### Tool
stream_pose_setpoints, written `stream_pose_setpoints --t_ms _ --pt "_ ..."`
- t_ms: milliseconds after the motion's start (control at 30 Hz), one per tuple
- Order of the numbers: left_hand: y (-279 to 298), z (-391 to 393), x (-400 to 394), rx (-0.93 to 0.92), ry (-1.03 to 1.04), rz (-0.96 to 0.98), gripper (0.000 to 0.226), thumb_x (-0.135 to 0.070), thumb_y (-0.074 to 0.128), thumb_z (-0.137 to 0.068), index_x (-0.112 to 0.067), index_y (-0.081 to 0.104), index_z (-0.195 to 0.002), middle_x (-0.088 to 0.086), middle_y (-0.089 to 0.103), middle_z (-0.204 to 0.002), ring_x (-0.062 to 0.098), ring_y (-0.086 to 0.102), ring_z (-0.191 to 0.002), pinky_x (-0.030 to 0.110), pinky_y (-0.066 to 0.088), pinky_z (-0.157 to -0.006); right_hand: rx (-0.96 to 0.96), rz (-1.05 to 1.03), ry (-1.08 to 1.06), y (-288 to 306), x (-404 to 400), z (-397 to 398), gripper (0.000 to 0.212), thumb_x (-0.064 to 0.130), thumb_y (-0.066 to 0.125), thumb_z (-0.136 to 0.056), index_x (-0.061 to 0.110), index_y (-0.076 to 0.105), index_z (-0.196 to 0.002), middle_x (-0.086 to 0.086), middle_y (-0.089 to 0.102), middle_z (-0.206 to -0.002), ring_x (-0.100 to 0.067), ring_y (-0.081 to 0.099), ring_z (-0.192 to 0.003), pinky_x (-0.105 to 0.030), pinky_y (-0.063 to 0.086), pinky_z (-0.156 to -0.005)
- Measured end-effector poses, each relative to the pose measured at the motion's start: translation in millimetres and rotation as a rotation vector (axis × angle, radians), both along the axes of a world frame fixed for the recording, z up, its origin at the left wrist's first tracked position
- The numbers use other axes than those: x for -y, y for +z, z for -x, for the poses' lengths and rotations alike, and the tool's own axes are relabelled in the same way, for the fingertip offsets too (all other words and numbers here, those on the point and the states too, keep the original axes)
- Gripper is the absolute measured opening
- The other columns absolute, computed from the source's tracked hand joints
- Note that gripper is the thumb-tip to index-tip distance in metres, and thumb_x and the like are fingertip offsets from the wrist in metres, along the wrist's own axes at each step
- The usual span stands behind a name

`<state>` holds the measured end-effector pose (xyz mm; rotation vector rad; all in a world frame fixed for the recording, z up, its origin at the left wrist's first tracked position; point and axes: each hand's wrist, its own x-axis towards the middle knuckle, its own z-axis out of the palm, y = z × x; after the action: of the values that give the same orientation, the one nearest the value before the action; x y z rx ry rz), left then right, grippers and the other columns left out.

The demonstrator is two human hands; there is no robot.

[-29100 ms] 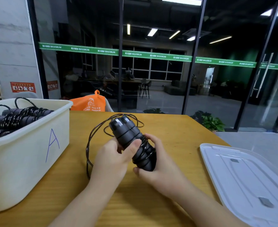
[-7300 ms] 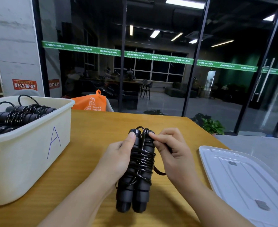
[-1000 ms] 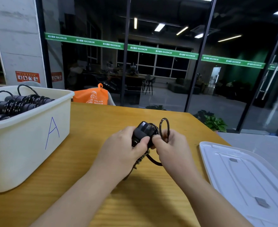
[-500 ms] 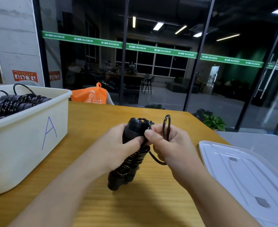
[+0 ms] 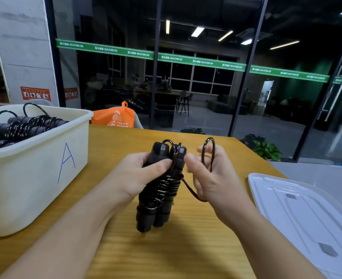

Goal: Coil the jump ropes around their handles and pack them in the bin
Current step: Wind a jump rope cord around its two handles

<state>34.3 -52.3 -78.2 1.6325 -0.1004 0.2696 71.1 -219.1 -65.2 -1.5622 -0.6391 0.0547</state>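
Nearly wound: last loop waiting beside the handles

Head view: the left hand [image 5: 140,174] gripped the paired black handles [image 5: 156,190], held near upright above the bench [image 5: 166,248], rope coiled round their middle. Just to their right, the right hand [image 5: 210,178] pinched the last loop of rope [image 5: 208,152], its tail running back to the coil. That loop probably needed tucking leftward over the handle tops. At far left, the bin [image 5: 45,158] marked A already held other wound ropes
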Motion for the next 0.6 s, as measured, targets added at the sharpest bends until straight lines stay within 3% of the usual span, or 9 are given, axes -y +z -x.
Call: stream_pose_setpoints --t_ms 100,233,333,433,533,600 --pt "0.5 0.5 -0.3 -0.024 0.018 0.059 0.029 -0.032 0.067 -0.076 -0.009 0.070 -0.092 0.004 0.073 -0.083 0.014 0.068 -0.077 0.022 0.049 -0.069 0.111 0.198 -0.177 -0.5 2.6 -4.4 0.073 0.067 0.053 -0.059 0.025 0.031 -0.114 0.007 0.040 -0.086 -0.003 0.042 -0.068 -0.013 0.039 -0.054" --pt "0.3 0.6 0.2 -0.049 0.021 0.122 0.035 -0.032 0.061 -0.074 -0.007 0.070 -0.096 0.006 0.073 -0.086 0.015 0.068 -0.079 0.025 0.047 -0.072 0.235 0.378 -0.161 -4.6 1.4 -5.1 0.049 0.043 0.053 -0.091 0.039 0.012 -0.118 0.017 0.030 -0.094 0.003 0.038 -0.074 -0.012 0.035 -0.059" --pt "-0.1 0.6 1.4 -0.057 0.018 0.145 0.033 -0.031 0.061 -0.074 -0.006 0.069 -0.095 0.006 0.073 -0.084 0.015 0.068 -0.077 0.024 0.049 -0.070 0.365 0.546 -0.168 -9.0 -2.9 -4.6 0.037 0.032 0.042 -0.101 0.045 0.021 -0.128 0.018 0.032 -0.102 0.004 0.043 -0.072 -0.016 0.037 -0.060" --pt "-0.1 0.2 1.5 -0.057 0.033 0.145 0.031 -0.031 0.061 -0.074 -0.008 0.069 -0.092 0.005 0.072 -0.081 0.014 0.068 -0.075 0.026 0.048 -0.071 0.435 0.653 -0.182 -8.7 -4.6 -5.1 0.050 0.029 0.041 -0.102 0.047 0.014 -0.141 0.015 0.042 -0.114 -0.006 0.053 -0.085 -0.022 0.045 -0.068" --pt "-0.6 0.0 0.1 -0.067 0.051 0.132 0.029 -0.032 0.061 -0.076 -0.008 0.069 -0.090 0.004 0.072 -0.080 0.014 0.067 -0.074 0.027 0.047 -0.071 0.421 0.766 -0.220 -9.3 -4.0 -10.0 0.068 0.027 0.040 -0.103 0.037 -0.008 -0.151 0.003 0.052 -0.121 -0.011 0.054 -0.086 -0.025 0.041 -0.063" --pt "-1.3 -0.4 -0.8 -0.078 0.065 0.129 0.027 -0.030 0.061 -0.080 -0.007 0.069 -0.092 0.005 0.072 -0.080 0.014 0.067 -0.074 0.028 0.047 -0.072 0.430 0.828 -0.258 -10.7 -3.7 -13.9 0.073 0.026 0.039 -0.103 0.032 -0.016 -0.151 0.001 0.050 -0.130 -0.012 0.053 -0.096 -0.026 0.040 -0.069"
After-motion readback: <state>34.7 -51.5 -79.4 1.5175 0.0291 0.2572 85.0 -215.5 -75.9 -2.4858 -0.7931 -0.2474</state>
